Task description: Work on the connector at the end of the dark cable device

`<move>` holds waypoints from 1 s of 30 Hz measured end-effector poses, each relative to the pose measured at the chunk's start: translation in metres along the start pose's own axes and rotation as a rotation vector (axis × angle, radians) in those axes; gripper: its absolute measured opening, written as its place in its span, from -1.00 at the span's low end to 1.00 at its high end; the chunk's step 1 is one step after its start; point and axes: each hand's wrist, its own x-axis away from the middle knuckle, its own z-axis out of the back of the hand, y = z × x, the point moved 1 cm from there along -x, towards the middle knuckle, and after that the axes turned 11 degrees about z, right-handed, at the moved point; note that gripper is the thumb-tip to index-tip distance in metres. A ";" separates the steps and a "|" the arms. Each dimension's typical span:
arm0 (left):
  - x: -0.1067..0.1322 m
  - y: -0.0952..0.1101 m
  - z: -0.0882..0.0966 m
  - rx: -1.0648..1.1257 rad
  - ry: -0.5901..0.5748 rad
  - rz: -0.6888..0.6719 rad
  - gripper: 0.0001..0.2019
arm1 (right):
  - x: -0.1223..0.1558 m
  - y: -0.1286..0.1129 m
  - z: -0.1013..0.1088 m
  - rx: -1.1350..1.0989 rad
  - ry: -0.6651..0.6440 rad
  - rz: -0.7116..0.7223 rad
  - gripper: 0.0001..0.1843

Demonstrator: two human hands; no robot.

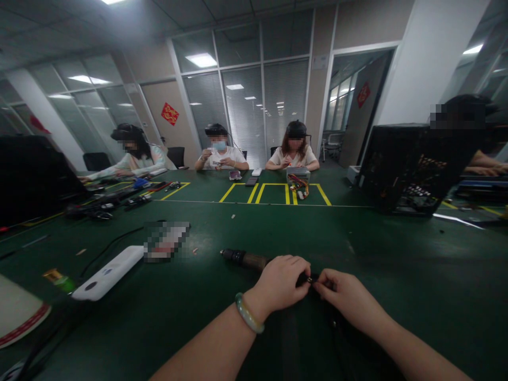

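the left hand [273, 286] and right hand [349, 299] meet low over the bench [190, 317], thumbs and fingers nearly closed on a small dark part [310, 280] with bright metal on it; they pinch it from opposite sides, probably because something so small needs steadying from both. the tool [254, 261] lies just beyond the left hand, tip pointing left; whether that hand also touches it, i cannot tell. the white case [109, 272] and cup [19, 309] sit well left, which seems to leave elbow room.
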 end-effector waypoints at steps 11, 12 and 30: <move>-0.001 0.000 -0.001 -0.010 -0.006 -0.005 -0.81 | -0.001 0.000 0.001 0.012 0.010 0.001 -0.79; -0.001 0.000 -0.002 -0.011 -0.005 -0.005 -0.82 | -0.001 0.000 0.001 0.015 0.014 0.003 -0.79; 0.000 0.001 0.002 -0.016 -0.036 -0.026 -0.88 | 0.000 -0.002 0.001 0.004 0.003 -0.009 -0.78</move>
